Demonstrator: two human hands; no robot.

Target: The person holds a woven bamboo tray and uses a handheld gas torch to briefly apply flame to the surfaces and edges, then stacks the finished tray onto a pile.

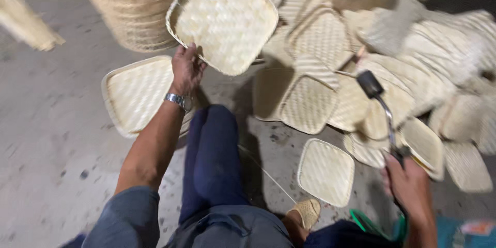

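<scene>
- My left hand [187,70] has its fingers curled closed over the near rim of a square woven tray [223,18]; I'm holding it lifted, tilted, inner face toward the camera.
- Watch [179,101] on that wrist, sleeve pushed up at the elbow.
- My right hand [411,186] is wrapped shut around the handle of a metal tool [382,111] with a dark head; the head points up toward the heap. Can't tell what kind of tool, the frame is blurred.
- Just below the left hand, a second tray [135,93] lies flat on the concrete floor [46,139], apart from the rest. Can't tell if it's one tray or a small stack.
- One more single tray [326,171] lies on the floor between my knee and the right hand.
- Big loose heap of trays [413,67] fills the right side, overlapping, unsorted.
- Tall round basket [132,5] behind the lifted tray, top left.
- Progress, my judgement: early. One tray in hand, one or two set aside on the left, and most of the heap looks untouched.
- My dark trouser leg [214,160] and woven shoe [306,212] sit in the middle, seated pose.
</scene>
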